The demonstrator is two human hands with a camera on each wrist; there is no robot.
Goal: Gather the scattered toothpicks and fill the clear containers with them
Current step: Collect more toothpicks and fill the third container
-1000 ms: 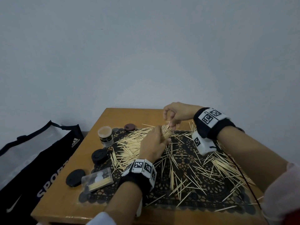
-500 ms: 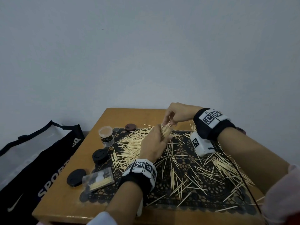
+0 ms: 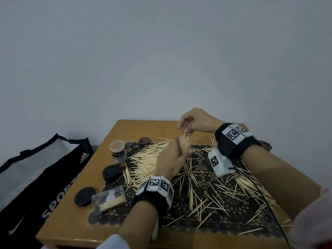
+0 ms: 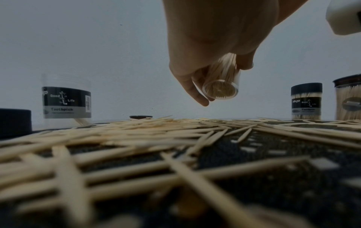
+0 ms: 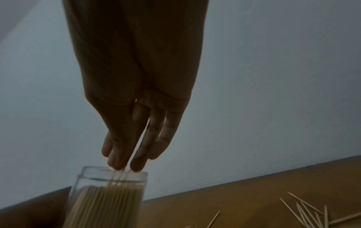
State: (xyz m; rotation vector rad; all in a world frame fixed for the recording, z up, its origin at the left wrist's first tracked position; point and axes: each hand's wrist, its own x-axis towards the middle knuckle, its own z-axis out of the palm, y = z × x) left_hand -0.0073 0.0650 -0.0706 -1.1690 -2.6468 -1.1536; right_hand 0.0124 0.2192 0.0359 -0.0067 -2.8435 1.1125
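Observation:
My left hand (image 3: pixel 172 159) grips a clear round container (image 4: pixel 221 86) nearly full of toothpicks, lifted above the black lace mat (image 3: pixel 215 203). In the right wrist view the container (image 5: pixel 109 199) stands open-mouthed under my right hand (image 5: pixel 125 168), which pinches a few toothpicks (image 5: pixel 134 148) with their lower ends inside the rim. The head view shows my right hand (image 3: pixel 186 130) directly over the container's mouth. Many loose toothpicks (image 3: pixel 147 159) lie scattered over the mat.
An open labelled container (image 3: pixel 117 150) stands at the back left, with black lids (image 3: pixel 111 172) (image 3: pixel 84 194) and a flat clear box (image 3: pixel 108 199) near the left edge. Two lidded full containers (image 4: pixel 306 101) stand at the right. A black bag (image 3: pixel 45 177) sits left of the table.
My right hand has risen a little above the container while still pinching toothpicks into its mouth. My left hand keeps the container in nearly the same place.

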